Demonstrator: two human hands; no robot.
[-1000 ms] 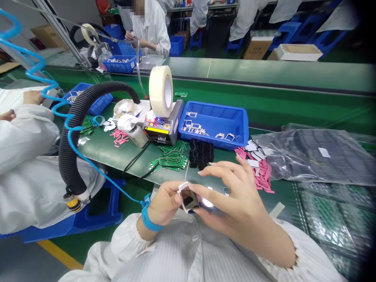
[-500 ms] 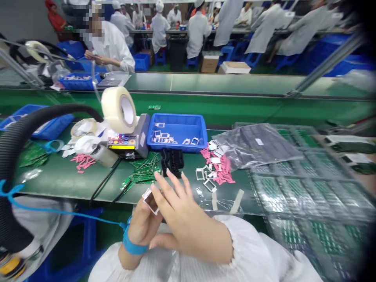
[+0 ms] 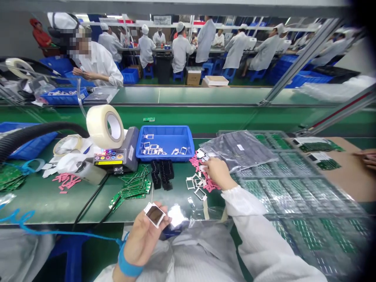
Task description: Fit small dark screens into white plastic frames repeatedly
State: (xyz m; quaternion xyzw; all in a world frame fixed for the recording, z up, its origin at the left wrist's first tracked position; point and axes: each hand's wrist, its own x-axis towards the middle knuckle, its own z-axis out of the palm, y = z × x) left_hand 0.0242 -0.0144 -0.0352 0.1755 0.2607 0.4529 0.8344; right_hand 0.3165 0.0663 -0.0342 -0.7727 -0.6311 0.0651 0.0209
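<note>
My left hand (image 3: 145, 235), with a blue wrist strap (image 3: 129, 260), grips a small display screen in a white frame (image 3: 155, 215); its dark face is turned up. Over the pile at the right, my right hand (image 3: 217, 172) has its fingertips down on a small white piece (image 3: 202, 168); how firmly it is held I cannot tell. Around those fingers lie pink strips (image 3: 211, 185), white pieces (image 3: 201, 153) and empty white frames (image 3: 200, 194). Green circuit boards (image 3: 135, 184) and black parts (image 3: 162, 174) lie between my two hands on the bench.
A blue tray (image 3: 166, 143) holds several white frames. Left of it stand a grey device (image 3: 117, 156) and a large tape roll (image 3: 105, 126). Right of my hand are a grey plastic bag (image 3: 241, 150) and clear trays of boards (image 3: 270, 192). A black hose (image 3: 38, 133) arches at the left.
My right hand has left the framed screen and moved right to the pile of white and pink pieces. My left hand still holds the screen, now lower in view. The head view has shifted.
</note>
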